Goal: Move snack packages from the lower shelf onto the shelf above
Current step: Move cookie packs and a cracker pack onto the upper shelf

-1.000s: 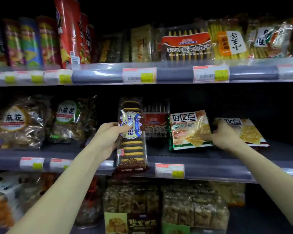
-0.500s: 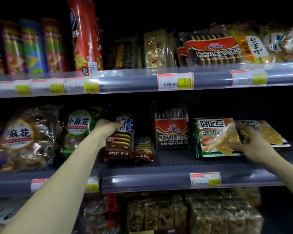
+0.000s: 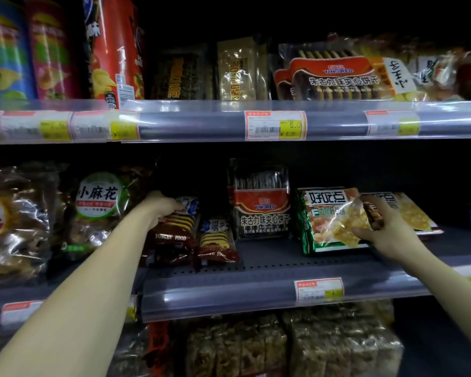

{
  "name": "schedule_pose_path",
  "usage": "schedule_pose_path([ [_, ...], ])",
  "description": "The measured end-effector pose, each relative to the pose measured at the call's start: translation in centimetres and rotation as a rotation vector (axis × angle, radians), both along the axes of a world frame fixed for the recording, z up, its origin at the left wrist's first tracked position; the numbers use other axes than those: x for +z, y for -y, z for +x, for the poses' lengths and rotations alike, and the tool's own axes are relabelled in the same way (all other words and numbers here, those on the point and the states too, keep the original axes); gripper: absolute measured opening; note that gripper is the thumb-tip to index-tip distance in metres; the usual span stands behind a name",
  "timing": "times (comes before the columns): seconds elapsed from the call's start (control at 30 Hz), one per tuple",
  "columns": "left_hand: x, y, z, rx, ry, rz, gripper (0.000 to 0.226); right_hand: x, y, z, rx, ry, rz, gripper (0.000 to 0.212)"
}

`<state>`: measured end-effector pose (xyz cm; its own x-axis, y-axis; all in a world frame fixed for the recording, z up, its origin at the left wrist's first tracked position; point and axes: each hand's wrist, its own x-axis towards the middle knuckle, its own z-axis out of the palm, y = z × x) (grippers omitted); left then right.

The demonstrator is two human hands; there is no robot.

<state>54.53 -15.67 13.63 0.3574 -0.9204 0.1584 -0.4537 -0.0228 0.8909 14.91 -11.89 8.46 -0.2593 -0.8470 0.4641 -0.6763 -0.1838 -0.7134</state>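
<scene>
On the lower shelf (image 3: 269,268), left of the Yinored biscuit pack (image 3: 261,205), a striped Yongxu biscuit pack (image 3: 174,232) is gripped by the outstretched left hand (image 3: 161,208); right of it, a green cracker bag (image 3: 335,221) is pinched by the right hand (image 3: 386,229).

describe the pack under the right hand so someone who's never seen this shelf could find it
Start at the middle shelf, the grey one between the crisp tubes above and the clear-wrapped bars below. Right of the upright red-banded Yinored biscuit pack leans a green-edged cracker packet with a clear window, the right hand on its right edge. Unlike the similar packet behind, it stands frontmost with a green border.
</scene>
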Motion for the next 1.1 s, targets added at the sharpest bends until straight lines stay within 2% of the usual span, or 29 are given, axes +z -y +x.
schedule_pose_path([
  [0.27, 0.1, 0.6, 0.3, 0.031, 0.092, 0.058, 0.052, 0.0, 0.1, -0.1, 0.018, 0.018, 0.009, 0.065],
  [0.53, 0.0, 1.1, 0.6, 0.049, 0.11, 0.094, 0.048, -0.1, 0.3, -0.2, 0.056, -0.004, 0.001, 0.065],
  [0.63, -0.3, 1.0, 1.3, 0.051, 0.123, 0.132, 0.053, -0.1, 0.3, -0.3, 0.052, -0.024, 0.016, 0.067],
  [0.93, 0.2, 0.9, 0.2, 0.098, 0.341, 0.066, 0.052, -0.5, 0.7, 0.0, -0.002, -0.189, 0.029, 0.065],
  [1.0, 0.3, 0.9, 0.2, 0.099, 0.343, 0.036, 0.051, -0.8, 0.6, 0.3, -0.004, -0.216, -0.044, 0.069],
  [1.1, 0.1, 1.1, 0.2, 0.1, 0.323, 0.014, 0.045, -1.1, 0.4, 1.0, -0.047, -0.385, -0.139, 0.068],
])
